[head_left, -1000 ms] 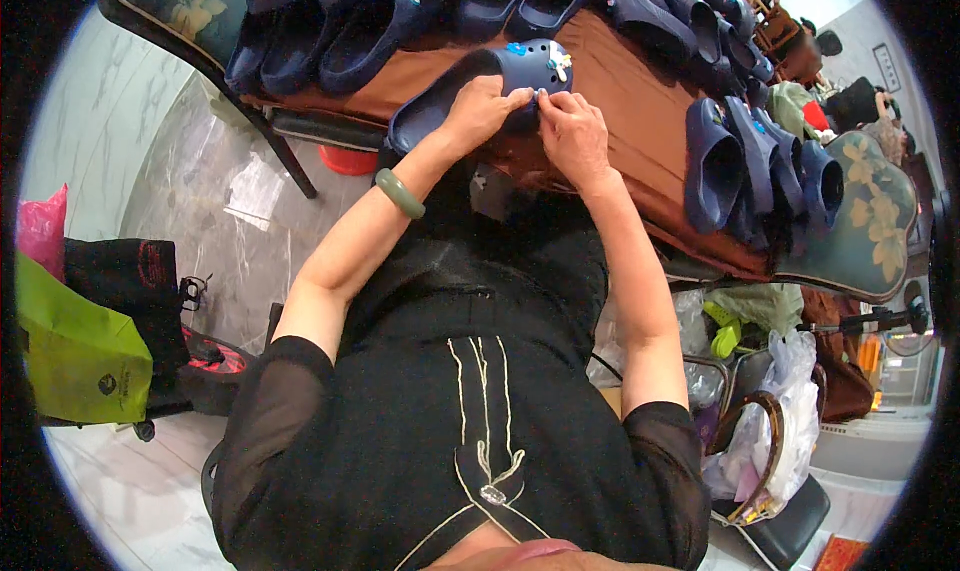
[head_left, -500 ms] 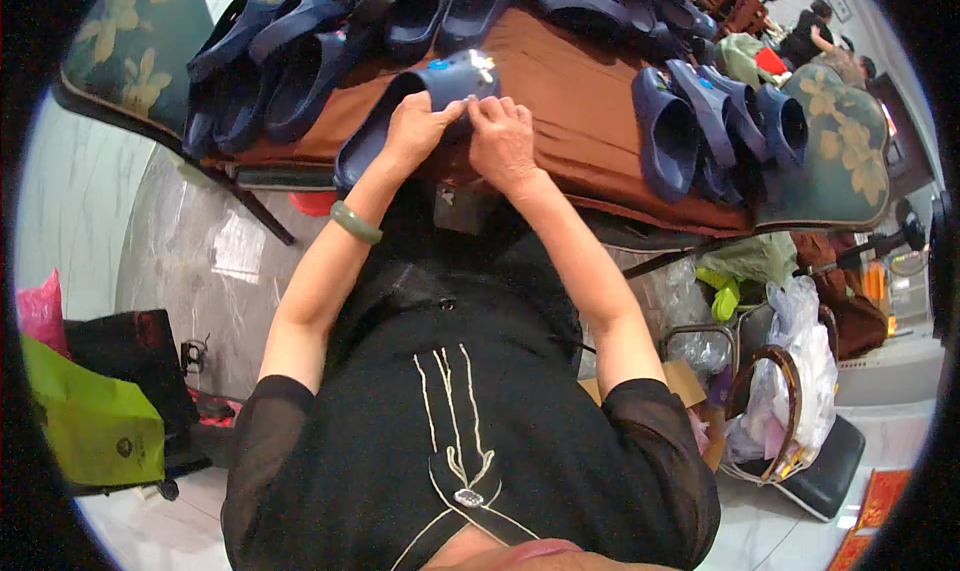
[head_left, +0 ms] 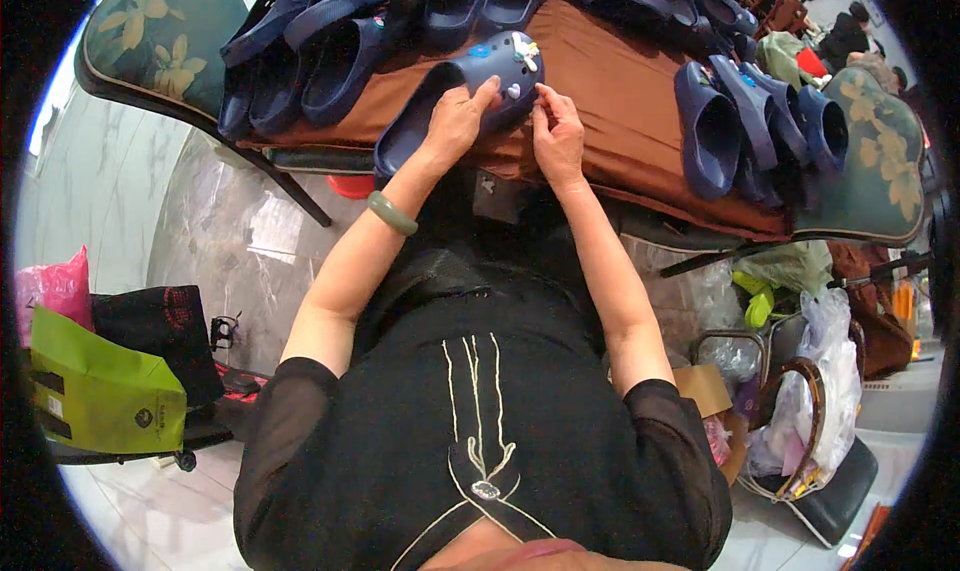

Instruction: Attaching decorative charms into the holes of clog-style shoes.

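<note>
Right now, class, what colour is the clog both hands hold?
Navy blue clog, with small coloured charms; head view.

Bright, even daylight, perhaps from the upper left; soft shadows; strong fisheye bending and black corners.

- Two bare hands, left (head_left: 455, 121) and right (head_left: 558, 136), at twelve o'clock.
- One navy clog (head_left: 455, 86) under them, several small charms on it.
- One green bangle (head_left: 391, 214).
- One green paper bag (head_left: 100, 396) at eight o'clock.
- One pink bag (head_left: 50, 286) at nine o'clock.
</note>
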`<action>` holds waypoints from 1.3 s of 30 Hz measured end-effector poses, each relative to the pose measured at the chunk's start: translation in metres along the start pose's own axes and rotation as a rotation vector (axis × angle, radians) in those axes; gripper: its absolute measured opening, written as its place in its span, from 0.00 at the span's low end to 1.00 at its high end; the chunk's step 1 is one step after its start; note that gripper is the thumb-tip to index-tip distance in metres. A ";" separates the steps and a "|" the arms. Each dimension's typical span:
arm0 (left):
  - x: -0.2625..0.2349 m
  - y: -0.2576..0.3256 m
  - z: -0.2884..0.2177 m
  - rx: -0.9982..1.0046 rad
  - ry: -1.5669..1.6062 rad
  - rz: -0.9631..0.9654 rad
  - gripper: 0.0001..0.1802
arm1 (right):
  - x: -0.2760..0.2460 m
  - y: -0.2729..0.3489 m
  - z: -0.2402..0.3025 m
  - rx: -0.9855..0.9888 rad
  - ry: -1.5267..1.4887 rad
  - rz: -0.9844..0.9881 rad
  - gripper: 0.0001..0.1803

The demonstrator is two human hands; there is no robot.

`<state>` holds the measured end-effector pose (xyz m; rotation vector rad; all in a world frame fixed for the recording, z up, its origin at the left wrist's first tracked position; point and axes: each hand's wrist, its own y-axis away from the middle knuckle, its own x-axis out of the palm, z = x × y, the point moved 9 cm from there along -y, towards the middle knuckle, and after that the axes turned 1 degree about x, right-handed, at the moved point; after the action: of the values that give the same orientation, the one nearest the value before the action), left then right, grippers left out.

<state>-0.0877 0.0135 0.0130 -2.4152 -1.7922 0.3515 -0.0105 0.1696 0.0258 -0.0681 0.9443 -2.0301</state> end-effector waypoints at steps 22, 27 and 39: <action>0.070 0.109 -0.135 -0.010 0.291 0.957 0.21 | -0.152 -0.044 0.020 0.346 -0.126 0.058 0.15; 0.048 0.118 -0.050 -0.238 0.149 0.927 0.20 | -0.323 -0.124 0.011 0.196 0.663 -0.173 0.20; 0.047 0.136 -0.003 -0.105 -0.366 1.083 0.25 | -0.432 -0.178 -0.085 0.306 1.296 -0.271 0.17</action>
<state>0.0523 0.0185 -0.0208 -3.3312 -0.3631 0.8202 0.1022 0.5954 0.2039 1.5006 1.3626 -2.3654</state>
